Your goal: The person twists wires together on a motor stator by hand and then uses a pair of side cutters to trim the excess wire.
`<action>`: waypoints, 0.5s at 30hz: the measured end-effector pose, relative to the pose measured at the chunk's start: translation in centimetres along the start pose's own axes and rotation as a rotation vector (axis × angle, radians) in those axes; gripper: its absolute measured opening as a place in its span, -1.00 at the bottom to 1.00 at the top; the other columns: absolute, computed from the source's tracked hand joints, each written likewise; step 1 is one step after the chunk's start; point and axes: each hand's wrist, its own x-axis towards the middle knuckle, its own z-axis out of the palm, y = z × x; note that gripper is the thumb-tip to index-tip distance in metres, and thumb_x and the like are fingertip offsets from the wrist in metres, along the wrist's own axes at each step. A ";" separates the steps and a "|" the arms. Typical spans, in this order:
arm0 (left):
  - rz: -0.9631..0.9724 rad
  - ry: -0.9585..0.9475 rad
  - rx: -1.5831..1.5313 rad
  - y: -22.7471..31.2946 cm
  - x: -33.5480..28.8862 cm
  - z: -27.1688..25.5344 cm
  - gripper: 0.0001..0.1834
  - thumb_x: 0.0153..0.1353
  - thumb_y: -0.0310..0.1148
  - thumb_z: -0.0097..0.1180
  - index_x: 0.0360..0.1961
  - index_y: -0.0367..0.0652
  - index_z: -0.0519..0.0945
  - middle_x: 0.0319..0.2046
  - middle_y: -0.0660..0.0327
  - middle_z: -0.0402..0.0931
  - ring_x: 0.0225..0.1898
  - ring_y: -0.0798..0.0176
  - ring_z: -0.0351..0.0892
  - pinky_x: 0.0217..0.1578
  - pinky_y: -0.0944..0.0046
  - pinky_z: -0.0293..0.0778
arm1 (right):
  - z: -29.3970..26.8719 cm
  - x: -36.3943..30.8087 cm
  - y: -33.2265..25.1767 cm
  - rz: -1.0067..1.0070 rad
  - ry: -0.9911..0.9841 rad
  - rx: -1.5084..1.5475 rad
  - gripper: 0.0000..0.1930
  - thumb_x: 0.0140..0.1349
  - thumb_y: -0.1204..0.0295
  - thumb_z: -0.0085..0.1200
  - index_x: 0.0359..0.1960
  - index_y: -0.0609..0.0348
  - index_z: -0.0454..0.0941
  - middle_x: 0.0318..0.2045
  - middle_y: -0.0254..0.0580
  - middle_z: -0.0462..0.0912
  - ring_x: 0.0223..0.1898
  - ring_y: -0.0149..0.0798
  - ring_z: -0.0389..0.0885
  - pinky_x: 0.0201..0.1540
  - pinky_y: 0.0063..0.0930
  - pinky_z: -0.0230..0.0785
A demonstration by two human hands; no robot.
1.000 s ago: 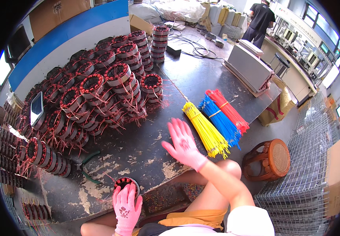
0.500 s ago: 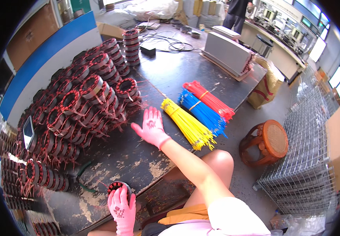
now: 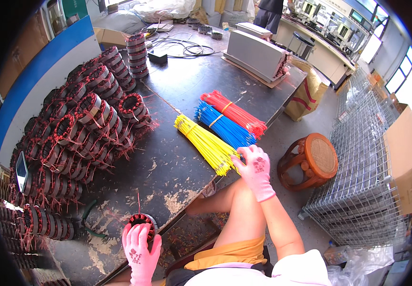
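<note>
At the table's near edge my left hand (image 3: 140,250), in a pink glove, has its fingers curled over a small ring-shaped motor stator (image 3: 142,220) with red windings. A thin reddish wire sticks up from this stator. My right hand (image 3: 255,169), gloved alike, is at the near ends of a yellow wire bundle (image 3: 205,144) and a blue wire bundle (image 3: 224,125). Its fingers are bent, with thumb and forefinger slightly apart; whether the tips touch any wire is unclear. Beyond the blue bundle lies a red wire bundle (image 3: 234,114).
A large heap of stators (image 3: 86,119) covers the table's left side, beside a blue-topped panel (image 3: 48,76). Dark green pliers-like handles (image 3: 89,217) lie near my left hand. A grey box-shaped object (image 3: 253,55) stands at the far right. A wooden stool (image 3: 308,162) and wire cage (image 3: 358,190) are to the right.
My right hand has moved from the bare tabletop left of the yellow bundle to the wire ends at the right. My left hand stays on the stator. The whole view has shifted slightly.
</note>
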 end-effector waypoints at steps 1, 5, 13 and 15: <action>-0.022 0.020 -0.011 0.3 0.4 0.3 -0.57 0.13 -0.33 0.40 0.01 -0.17 0.57 -0.01 0.11 0.56 0.09 -0.06 0.54 0.34 -0.21 0.30 | 1.0 0.4 -0.2 -0.037 0.015 -0.039 -0.83 0.18 0.23 0.33 -0.32 -0.02 0.65 -0.38 -0.26 0.60 -0.25 -0.11 0.62 -0.20 -0.16 0.46; -0.035 -0.005 0.057 -0.1 0.1 1.3 -0.58 0.15 -0.34 0.40 0.03 -0.12 0.59 -0.05 0.18 0.59 0.06 -0.03 0.56 0.30 -0.09 0.36 | 2.3 1.0 -0.3 -0.038 -0.047 -0.087 -0.85 0.14 0.27 0.35 -0.41 -0.02 0.64 -0.38 -0.26 0.61 -0.26 -0.11 0.63 -0.20 -0.16 0.48; -0.021 0.027 0.027 -0.6 -0.6 -0.6 -0.54 0.05 -0.32 0.46 0.00 -0.10 0.62 -0.08 0.18 0.61 0.04 -0.04 0.58 0.30 -0.08 0.38 | -0.9 0.8 0.2 -0.019 -0.066 0.045 -0.84 0.19 0.29 0.29 -0.42 0.01 0.58 -0.42 -0.19 0.63 -0.30 -0.06 0.66 -0.24 -0.15 0.47; -0.020 0.051 0.101 -0.3 0.0 -0.1 -0.46 0.10 -0.20 0.46 0.08 -0.15 0.61 -0.04 0.16 0.62 0.00 0.00 0.61 0.24 -0.05 0.44 | -2.5 0.3 0.0 0.075 -0.132 0.065 -0.84 0.19 0.29 0.29 -0.43 0.05 0.61 -0.42 -0.18 0.64 -0.29 -0.05 0.67 -0.23 -0.17 0.47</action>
